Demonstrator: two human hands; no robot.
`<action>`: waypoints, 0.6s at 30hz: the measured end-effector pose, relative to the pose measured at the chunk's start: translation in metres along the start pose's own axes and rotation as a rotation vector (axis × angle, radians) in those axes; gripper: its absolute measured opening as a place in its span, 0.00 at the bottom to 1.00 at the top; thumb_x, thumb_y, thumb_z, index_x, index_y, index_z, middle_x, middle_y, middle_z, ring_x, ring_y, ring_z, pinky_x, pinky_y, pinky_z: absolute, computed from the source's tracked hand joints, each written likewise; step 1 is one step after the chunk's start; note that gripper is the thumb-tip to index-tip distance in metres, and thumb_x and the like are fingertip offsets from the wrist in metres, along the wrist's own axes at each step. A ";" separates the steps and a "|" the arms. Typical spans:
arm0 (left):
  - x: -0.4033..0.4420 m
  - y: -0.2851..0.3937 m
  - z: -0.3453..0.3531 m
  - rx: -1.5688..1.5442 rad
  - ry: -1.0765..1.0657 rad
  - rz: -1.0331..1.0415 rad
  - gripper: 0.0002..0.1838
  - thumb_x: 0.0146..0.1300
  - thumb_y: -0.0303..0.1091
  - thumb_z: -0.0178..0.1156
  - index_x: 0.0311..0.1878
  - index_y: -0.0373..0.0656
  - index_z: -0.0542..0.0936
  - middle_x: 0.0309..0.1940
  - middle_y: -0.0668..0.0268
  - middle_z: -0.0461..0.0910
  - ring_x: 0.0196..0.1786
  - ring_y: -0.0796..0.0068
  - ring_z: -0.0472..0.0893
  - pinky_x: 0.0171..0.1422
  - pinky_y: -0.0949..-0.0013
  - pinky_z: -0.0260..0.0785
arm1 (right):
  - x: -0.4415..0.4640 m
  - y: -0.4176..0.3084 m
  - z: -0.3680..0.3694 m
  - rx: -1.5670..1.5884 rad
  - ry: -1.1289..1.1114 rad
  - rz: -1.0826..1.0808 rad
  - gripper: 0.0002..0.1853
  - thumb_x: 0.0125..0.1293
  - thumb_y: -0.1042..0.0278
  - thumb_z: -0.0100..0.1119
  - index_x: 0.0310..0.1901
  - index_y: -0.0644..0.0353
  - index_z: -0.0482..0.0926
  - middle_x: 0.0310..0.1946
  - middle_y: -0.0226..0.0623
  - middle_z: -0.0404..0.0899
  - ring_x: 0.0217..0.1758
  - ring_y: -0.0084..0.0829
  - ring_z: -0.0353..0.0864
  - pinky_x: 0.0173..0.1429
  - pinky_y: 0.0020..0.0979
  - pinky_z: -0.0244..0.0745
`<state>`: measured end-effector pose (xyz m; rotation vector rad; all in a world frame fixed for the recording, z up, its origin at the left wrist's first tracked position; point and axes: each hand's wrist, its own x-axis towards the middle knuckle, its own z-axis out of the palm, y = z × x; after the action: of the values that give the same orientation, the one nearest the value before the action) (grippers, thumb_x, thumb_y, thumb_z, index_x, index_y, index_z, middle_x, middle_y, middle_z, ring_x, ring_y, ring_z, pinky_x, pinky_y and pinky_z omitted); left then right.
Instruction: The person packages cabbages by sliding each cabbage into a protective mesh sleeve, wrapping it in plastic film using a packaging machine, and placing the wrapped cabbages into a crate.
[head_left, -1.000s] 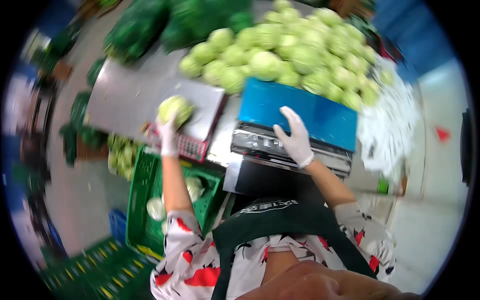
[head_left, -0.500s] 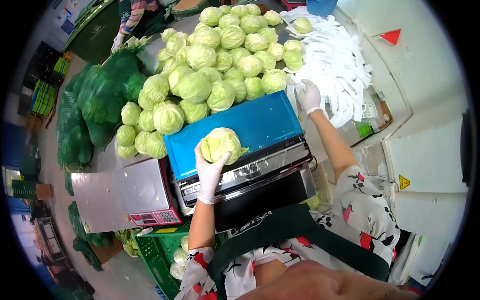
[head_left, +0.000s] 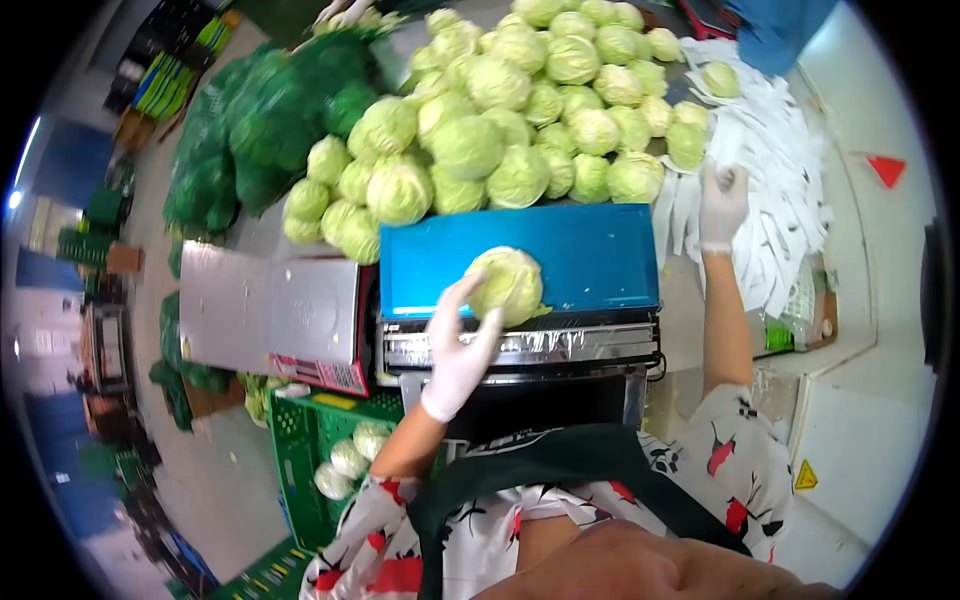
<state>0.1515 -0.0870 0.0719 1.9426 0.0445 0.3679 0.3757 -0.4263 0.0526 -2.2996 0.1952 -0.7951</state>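
Observation:
A pale green cabbage [head_left: 508, 286] rests on the blue plate [head_left: 590, 255] of the wrapping machine. My left hand [head_left: 462, 350], in a white glove, is at its lower left side, thumb and fingers apart around its edge. Further right, my right hand [head_left: 724, 208], also gloved, is at the near left edge of the white strips [head_left: 775, 190]. Its fingers are curled together, and whether a strip is between them is too small to tell. The machine's silver front bar [head_left: 530, 345] lies below the cabbage.
Piled cabbages [head_left: 520, 110] stand behind the blue plate. Green net sacks [head_left: 260, 130] lie at the back left. To the left is a scale [head_left: 315, 310], with a green crate [head_left: 295, 455] of wrapped cabbages below it. Another person's gloved hand [head_left: 345, 12] shows at the top.
The left hand brought a cabbage from above the scale to the blue plate, and its grip has since loosened. My right hand moved from the plate to the white strips, where its fingers curled.

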 end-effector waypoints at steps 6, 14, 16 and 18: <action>-0.003 0.052 0.034 -0.001 -0.140 0.238 0.29 0.57 0.33 0.70 0.62 0.37 0.76 0.51 0.51 0.81 0.52 0.51 0.82 0.57 0.55 0.74 | -0.164 -0.164 -0.065 1.007 -0.650 0.314 0.18 0.79 0.64 0.46 0.53 0.70 0.80 0.46 0.38 0.83 0.51 0.25 0.78 0.59 0.27 0.70; -0.027 -0.003 -0.056 -0.318 -0.511 -0.014 0.18 0.70 0.37 0.61 0.57 0.37 0.80 0.46 0.59 0.85 0.50 0.70 0.83 0.59 0.66 0.75 | -0.153 -0.184 -0.085 1.120 -0.737 0.252 0.31 0.66 0.74 0.58 0.70 0.69 0.63 0.60 0.40 0.74 0.63 0.27 0.74 0.68 0.29 0.67; -0.001 -0.038 -0.094 0.230 -0.089 0.142 0.28 0.62 0.36 0.67 0.63 0.37 0.75 0.57 0.53 0.81 0.61 0.59 0.79 0.67 0.60 0.70 | -0.150 -0.158 -0.094 1.173 -0.818 0.311 0.30 0.69 0.72 0.55 0.71 0.71 0.63 0.61 0.39 0.74 0.63 0.28 0.74 0.70 0.28 0.65; 0.038 -0.097 -0.132 0.759 -0.045 -0.194 0.48 0.50 0.41 0.75 0.73 0.38 0.63 0.61 0.46 0.75 0.61 0.45 0.77 0.67 0.52 0.69 | -0.155 -0.146 -0.099 1.259 -0.736 0.474 0.25 0.72 0.72 0.52 0.68 0.71 0.65 0.59 0.36 0.75 0.59 0.26 0.75 0.63 0.29 0.71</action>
<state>0.1653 0.0772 0.0385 2.6639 0.3884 0.1840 0.1810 -0.3189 0.1288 -1.1141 -0.0945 0.2222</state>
